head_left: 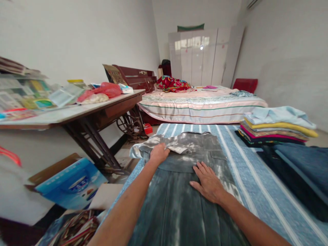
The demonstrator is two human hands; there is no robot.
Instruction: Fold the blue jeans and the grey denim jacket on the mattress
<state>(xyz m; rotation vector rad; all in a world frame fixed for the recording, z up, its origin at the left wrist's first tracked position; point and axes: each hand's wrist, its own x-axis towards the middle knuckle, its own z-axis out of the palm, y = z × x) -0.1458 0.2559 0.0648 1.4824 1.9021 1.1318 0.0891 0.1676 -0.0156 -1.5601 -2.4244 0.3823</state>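
A dark grey garment with pale mottled patches, which looks like a jacket or shirt (179, 201), lies spread over the blue striped bed cover (246, 171). At its upper left, my left hand (159, 154) has its fingers closed on a sleeve (176, 147), which is folded inward across the garment. My right hand (208, 182) rests flat on the cloth right of centre, with fingers spread and holding nothing. A pocket flap (218, 156) shows beyond it. The garment's near end runs out of view below.
On the right are a stack of folded clothes (278, 124) and dark folded trousers (299, 171). At left stands a cluttered sewing-machine table (69, 114), with a blue box (71, 184) beneath. A second bed (205, 107) and a wardrobe (197, 58) stand farther back.
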